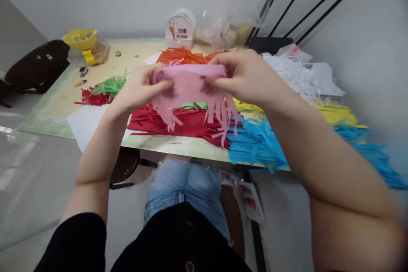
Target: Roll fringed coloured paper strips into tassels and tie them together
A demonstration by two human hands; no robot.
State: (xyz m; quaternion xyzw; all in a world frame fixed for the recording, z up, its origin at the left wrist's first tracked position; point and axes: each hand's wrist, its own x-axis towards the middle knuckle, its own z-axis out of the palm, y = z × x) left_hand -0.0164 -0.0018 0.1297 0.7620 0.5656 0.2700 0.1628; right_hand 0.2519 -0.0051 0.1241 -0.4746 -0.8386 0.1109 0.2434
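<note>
A pink sheet of paper (188, 87), cut into a fringe along its lower edge, is held up above the table between both hands. My left hand (140, 89) pinches its left end with closed fingers. My right hand (242, 74) grips the right end, thumb in front and fingers curled over the top. The pink strips hang down over a stack of red fringed paper (188, 123) lying on the table just below.
Blue fringed paper (255, 144), yellow paper (338, 114), white paper (302, 76), orange paper (185, 56) and a green and red pile (105, 91) cover the table (60, 106). At the back stand a yellow bowl (80, 38), a white container (180, 29) and a plastic bag (223, 29). Dark chair (35, 66) at left.
</note>
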